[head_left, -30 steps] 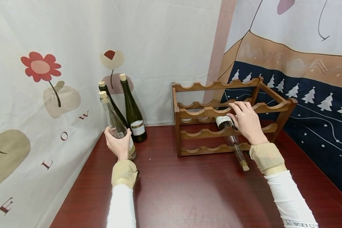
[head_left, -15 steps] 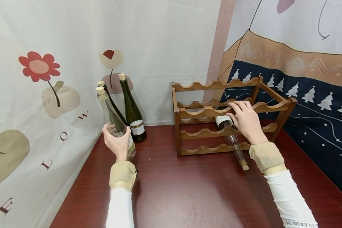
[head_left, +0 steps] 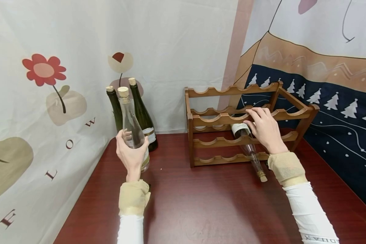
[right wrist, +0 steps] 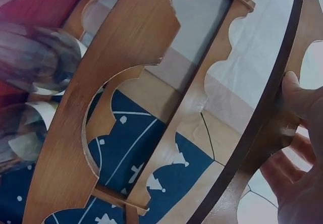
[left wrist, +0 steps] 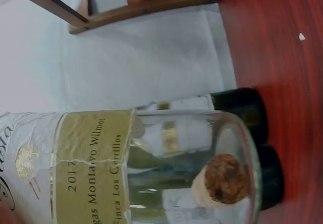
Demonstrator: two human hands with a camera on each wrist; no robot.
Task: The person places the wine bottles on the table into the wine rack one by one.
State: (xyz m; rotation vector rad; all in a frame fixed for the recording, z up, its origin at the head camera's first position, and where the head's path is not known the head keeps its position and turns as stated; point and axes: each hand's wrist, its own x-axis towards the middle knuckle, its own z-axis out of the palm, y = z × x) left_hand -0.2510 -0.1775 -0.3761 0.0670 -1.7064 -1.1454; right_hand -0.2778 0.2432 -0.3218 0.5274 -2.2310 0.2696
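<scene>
My left hand grips a clear glass wine bottle around its body, with a cork in its neck. The left wrist view shows this bottle's cream and gold label and its clear base, with a loose-looking cork visible through the glass. Two dark green wine bottles stand just behind it, one partly covered by it. My right hand holds the upper front rail of a wooden wine rack. In the right wrist view, thumb and fingers lie on either side of that rail.
A clear bottle lies low in the rack, its corked neck sticking out toward me. The right wrist view shows two glass bottles side by side there. Printed cloth hangs behind the red-brown table.
My left hand shifted slightly left, then carried the clear bottle rightward, uncovering more of the left green bottle's neck. The right hand and the rack have stayed in place.
</scene>
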